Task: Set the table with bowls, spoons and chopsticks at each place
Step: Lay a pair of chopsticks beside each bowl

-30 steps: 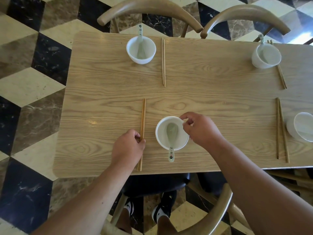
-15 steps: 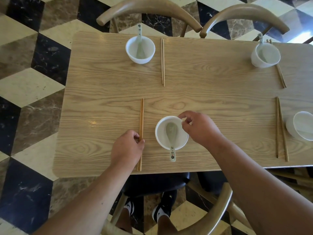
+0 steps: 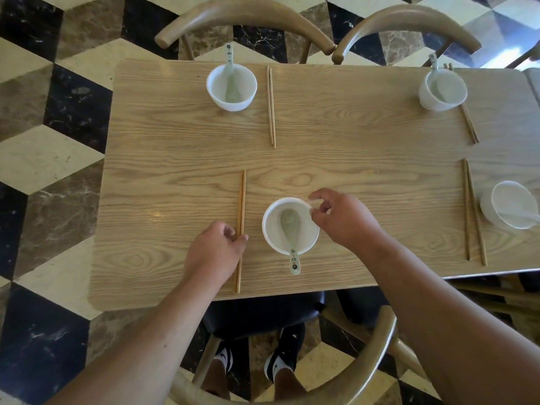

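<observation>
1. Left hand [image 3: 214, 252]: your thumb and curled fingers pinch the chopsticks [image 3: 242, 200] around mid-length. The pair lies flat on the table [image 3: 365, 171], sticks together, pointing away from you.
2. Right hand [image 3: 346, 222]: fingers are loosely curled, with index and thumb straddling the right rim of the bowl [image 3: 270, 229]. Can't tell whether they clamp the rim or sit just off it.
3. The bowl stands at your near-left place, right of the chopsticks and apart from them. The spoon [image 3: 289, 226] lies inside, handle over the near rim.
4. Progress:
   - Four places are in view, each with a bowl, spoon and chopsticks.
   - Far-left bowl [image 3: 216, 92] has the far-left pair [image 3: 271, 106] beside it.
   - Far-right bowl [image 3: 429, 100] has the far-right pair [image 3: 469, 124] running skewed behind it.
   - Right bowl [image 3: 496, 211] has the right pair [image 3: 470, 211] just beside it.
   - My read: layout is essentially done and you're only squaring this last place. The far-right pair could use straightening.
5. Materials:
   - Bowls are white, round and glossy, ceramic by the look.
   - Spoons are pale green and glazed, with printed handles. The right bowl's spoon looks white.
   - Chopsticks are thin, straight and wood-coloured.
   - The table is light wood grain with rounded corners.
   - Chairs [image 3: 242, 16] have curved wooden backs.
   - The floor [image 3: 43, 159] is polished stone in a cube pattern.
</observation>
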`<state>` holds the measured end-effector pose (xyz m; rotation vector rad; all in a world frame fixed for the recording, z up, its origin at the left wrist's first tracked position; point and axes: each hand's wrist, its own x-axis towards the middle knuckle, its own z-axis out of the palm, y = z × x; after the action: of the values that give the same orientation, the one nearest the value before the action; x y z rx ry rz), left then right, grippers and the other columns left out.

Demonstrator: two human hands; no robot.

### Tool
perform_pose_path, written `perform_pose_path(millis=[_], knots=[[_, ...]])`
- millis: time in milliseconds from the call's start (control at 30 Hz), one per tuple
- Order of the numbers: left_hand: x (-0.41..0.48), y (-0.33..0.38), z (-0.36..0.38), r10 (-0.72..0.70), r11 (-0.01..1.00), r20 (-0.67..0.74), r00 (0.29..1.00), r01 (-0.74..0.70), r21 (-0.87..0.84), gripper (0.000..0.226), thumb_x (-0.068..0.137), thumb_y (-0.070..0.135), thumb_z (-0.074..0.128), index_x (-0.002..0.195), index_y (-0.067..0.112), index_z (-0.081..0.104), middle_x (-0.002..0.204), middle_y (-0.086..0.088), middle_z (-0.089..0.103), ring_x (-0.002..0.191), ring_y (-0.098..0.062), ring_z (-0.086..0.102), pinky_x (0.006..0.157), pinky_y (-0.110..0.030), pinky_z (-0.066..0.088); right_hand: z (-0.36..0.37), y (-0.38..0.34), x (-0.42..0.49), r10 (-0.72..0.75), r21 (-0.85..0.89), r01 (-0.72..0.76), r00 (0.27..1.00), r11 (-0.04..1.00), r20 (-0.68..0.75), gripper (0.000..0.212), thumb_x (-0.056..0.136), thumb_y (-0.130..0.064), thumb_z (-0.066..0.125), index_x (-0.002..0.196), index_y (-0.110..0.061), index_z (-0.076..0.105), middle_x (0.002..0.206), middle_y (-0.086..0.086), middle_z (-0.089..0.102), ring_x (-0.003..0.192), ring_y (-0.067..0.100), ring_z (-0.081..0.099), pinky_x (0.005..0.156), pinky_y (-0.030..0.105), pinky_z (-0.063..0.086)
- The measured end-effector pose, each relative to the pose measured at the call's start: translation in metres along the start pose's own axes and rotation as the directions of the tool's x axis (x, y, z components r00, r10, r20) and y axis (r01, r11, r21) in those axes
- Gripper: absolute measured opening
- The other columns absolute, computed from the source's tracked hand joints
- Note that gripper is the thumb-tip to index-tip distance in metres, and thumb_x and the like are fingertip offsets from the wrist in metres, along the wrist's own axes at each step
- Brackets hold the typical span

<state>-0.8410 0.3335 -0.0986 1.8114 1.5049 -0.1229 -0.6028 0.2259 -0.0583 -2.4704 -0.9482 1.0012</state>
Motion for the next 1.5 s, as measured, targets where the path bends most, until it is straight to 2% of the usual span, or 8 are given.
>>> perform_pose_path(millis=[133, 333, 467, 567, 733, 1000, 1300, 1500], knots=[[-0.005, 0.011, -0.017, 0.074, 0.997, -0.098, 0.992, -0.076, -0.017, 0.034, 0.096, 0.06, 0.06, 0.112, 0.03, 0.062, 0.102, 0.014, 0.069, 0.083, -0.005, 0.065, 0.066, -0.032, 0.052, -0.012, 0.019, -0.03, 0.074, 0.009, -0.074, 0.989, 0.997, -0.129, 0.038, 0.098, -0.039, 0.065, 0.136, -0.033, 0.063, 0.112, -0.01, 0.067, 0.098, 0.017, 0.067, 0.083, 0.036, 0.054], [-0.033, 0.079, -0.027, 0.371, 0.927, -0.133, 0.919, -0.375, -0.004, 0.048, 0.093, 0.05, 0.069, 0.132, 0.024, 0.061, 0.131, 0.0, 0.061, 0.129, -0.025, 0.053, 0.098, -0.038, 0.044, -0.049, 0.056, -0.103, 0.146, -0.015, -0.153, 0.968, 0.988, -0.206, 0.062, 0.098, -0.054, 0.061, 0.155, -0.038, 0.043, 0.154, -0.008, 0.049, 0.136, 0.02, 0.052, 0.109, 0.044, 0.049], [-0.072, 0.15, -0.016, 0.519, 0.851, -0.176, 0.836, -0.525, 0.013, 0.038, 0.091, 0.043, 0.073, 0.123, 0.024, 0.066, 0.125, 0.003, 0.063, 0.12, -0.023, 0.056, 0.094, -0.036, 0.045, -0.088, 0.097, -0.138, 0.186, 0.038, -0.184, 0.93, 0.982, -0.316, 0.059, 0.097, -0.05, 0.063, 0.153, -0.035, 0.047, 0.154, -0.008, 0.049, 0.145, 0.018, 0.043, 0.115, 0.042, 0.042], [-0.111, 0.208, 0.009, 0.583, 0.805, -0.176, 0.793, -0.593, -0.008, 0.022, 0.092, 0.041, 0.072, 0.108, 0.026, 0.072, 0.107, 0.011, 0.067, 0.101, -0.015, 0.064, 0.086, -0.037, 0.053, -0.123, 0.145, -0.151, 0.158, 0.059, -0.147, 0.902, 0.987, -0.401, 0.04, 0.099, -0.041, 0.064, 0.136, -0.028, 0.064, 0.132, -0.007, 0.063, 0.128, 0.018, 0.054, 0.108, 0.036, 0.045], [-0.169, 0.287, 0.095, 0.479, 0.874, -0.133, 0.868, -0.485, -0.014, 0.013, 0.094, 0.041, 0.071, 0.088, 0.029, 0.073, 0.079, 0.018, 0.068, 0.072, -0.005, 0.064, 0.068, -0.031, 0.052, -0.192, 0.232, -0.155, 0.103, 0.082, -0.075, 0.902, 0.994, -0.418, 0.022, 0.098, -0.033, 0.062, 0.115, -0.025, 0.073, 0.109, -0.012, 0.066, 0.108, 0.018, 0.059, 0.091, 0.034, 0.048], [-0.221, 0.337, 0.232, 0.252, 0.966, 0.045, 0.967, -0.254, 0.052, 0.016, 0.095, 0.045, 0.067, 0.085, 0.033, 0.07, 0.077, 0.017, 0.07, 0.07, -0.001, 0.062, 0.059, -0.027, 0.046, -0.265, 0.346, -0.172, 0.085, 0.016, -0.084, 0.957, 0.996, -0.278, 0.018, 0.096, -0.033, 0.06, 0.11, -0.029, 0.07, 0.106, -0.014, 0.068, 0.096, 0.014, 0.062, 0.077, 0.033, 0.048], [-0.181, 0.342, 0.284, 0.146, 0.985, 0.106, 0.984, -0.154, 0.073, 0.016, 0.098, 0.046, 0.065, 0.096, 0.031, 0.071, 0.081, 0.014, 0.07, 0.071, -0.006, 0.065, 0.055, -0.026, 0.043, -0.212, 0.363, -0.113, 0.281, 0.14, -0.269, 0.957, 0.953, -0.068, 0.03, 0.096, -0.029, 0.06, 0.124, -0.02, 0.069, 0.084, -0.01, 0.063, 0.071, 0.005, 0.057, 0.054, 0.026, 0.044], [-0.13, 0.356, 0.333, 0.169, 0.985, 0.127, 0.977, -0.172, 0.021, 0.025, 0.092, 0.047, 0.07, 0.108, 0.028, 0.071, 0.1, 0.011, 0.074, 0.093, -0.016, 0.069, 0.075, -0.03, 0.051, -0.181, 0.359, -0.067, 0.329, 0.177, -0.298, 0.927, 0.938, -0.182, 0.041, 0.1, -0.033, 0.063, 0.14, -0.022, 0.061, 0.106, -0.001, 0.074, 0.098, 0.022, 0.072, 0.083, 0.039, 0.06]])
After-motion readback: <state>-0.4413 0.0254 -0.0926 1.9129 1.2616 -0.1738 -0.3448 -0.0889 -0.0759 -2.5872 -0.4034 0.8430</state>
